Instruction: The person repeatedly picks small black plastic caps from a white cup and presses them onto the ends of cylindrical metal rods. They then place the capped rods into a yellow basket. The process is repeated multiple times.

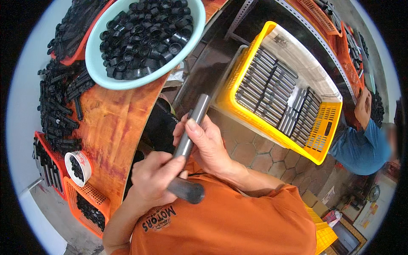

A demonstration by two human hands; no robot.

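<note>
A shiny metal tube (185, 145) with a black curved end piece (188, 191) is held slantwise in front of my chest. My left hand (154, 177) is closed round its lower part, just above the black end. Higher up, my right hand (209, 145) grips the tube with the thumb pressed along it, and the bare metal end sticks out above. A small dark part shows beside the tube near the right fingertips, too hidden to name. Ahead to the right, a yellow crate (278, 147) holds rows of similar metal tubes with dark fittings, partly lined with newspaper.
A pale blue basin (94, 73) of short black ring-shaped parts sits on the wooden table (114, 123) at left. Around it are heaped black parts (59, 110), a white bowl (87, 174) and an orange basket (85, 195). A co-worker's blue sleeve (361, 148) appears at far right.
</note>
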